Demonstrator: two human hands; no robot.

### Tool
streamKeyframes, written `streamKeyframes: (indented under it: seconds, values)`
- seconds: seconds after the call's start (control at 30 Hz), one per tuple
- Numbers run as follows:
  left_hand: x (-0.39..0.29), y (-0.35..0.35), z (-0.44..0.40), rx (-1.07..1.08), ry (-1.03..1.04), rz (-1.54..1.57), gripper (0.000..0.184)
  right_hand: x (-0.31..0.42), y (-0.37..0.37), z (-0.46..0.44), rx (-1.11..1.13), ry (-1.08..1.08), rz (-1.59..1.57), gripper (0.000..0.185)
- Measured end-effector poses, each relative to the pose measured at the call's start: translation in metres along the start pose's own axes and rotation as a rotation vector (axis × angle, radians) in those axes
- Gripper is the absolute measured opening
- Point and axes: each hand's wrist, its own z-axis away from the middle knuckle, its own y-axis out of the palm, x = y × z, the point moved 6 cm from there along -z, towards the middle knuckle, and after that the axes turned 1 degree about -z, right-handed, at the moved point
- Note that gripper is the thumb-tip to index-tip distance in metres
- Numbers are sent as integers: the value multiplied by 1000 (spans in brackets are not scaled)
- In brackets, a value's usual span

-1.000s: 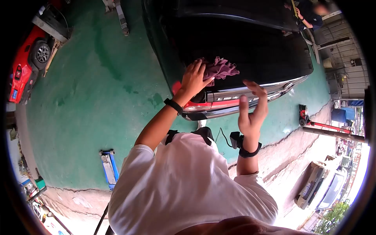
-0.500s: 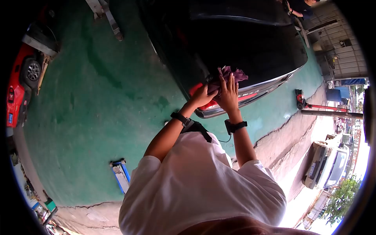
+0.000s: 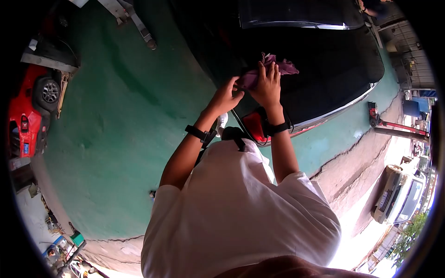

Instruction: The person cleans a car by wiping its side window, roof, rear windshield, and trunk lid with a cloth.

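Note:
A crumpled purple cloth (image 3: 250, 79) lies against the dark bodywork near the rear corner of a black car (image 3: 324, 60). My right hand (image 3: 267, 88) is on the cloth, its fingers stretched over the folds and bunching it beneath the palm. Part of the cloth sticks out beyond the fingertips. Beside the cloth's left edge is my left hand (image 3: 226, 96), thumb and fingers apart; its fingertips are close to the cloth, and I cannot tell if they touch it. The car's red tail light (image 3: 254, 126) shows below my right forearm.
Green floor (image 3: 116, 153) stretches left of the car. A red car (image 3: 32, 111) stands at the far left, near metal lift arms (image 3: 134, 28). On the right are a red jack with a long handle (image 3: 398, 124) and a pale vehicle (image 3: 398, 194). Another person is partly visible at top right.
Both hands have moved forward along the car's corner, the cloth going with my right hand. My left hand has come away from the right one, and the tail light is more exposed.

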Motion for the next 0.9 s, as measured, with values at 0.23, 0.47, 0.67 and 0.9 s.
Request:
streamKeyframes:
  seconds: [0.23, 0.47, 0.67, 0.9]
  values:
    - [-8, -68, -60, -15, 148, 5, 45, 33, 14, -48, -63, 37, -65, 79]
    - [-40, -21, -84, 380, 314, -28, 44, -17, -35, -17, 20, 244, -197, 63]
    - [-89, 4, -98, 717, 455, 154, 34, -106, -74, 69, -263, 779, 148, 70]
    - [-83, -101, -212, 307, 764, -8, 24, -113, -63, 133, -182, 1308, 196, 97]
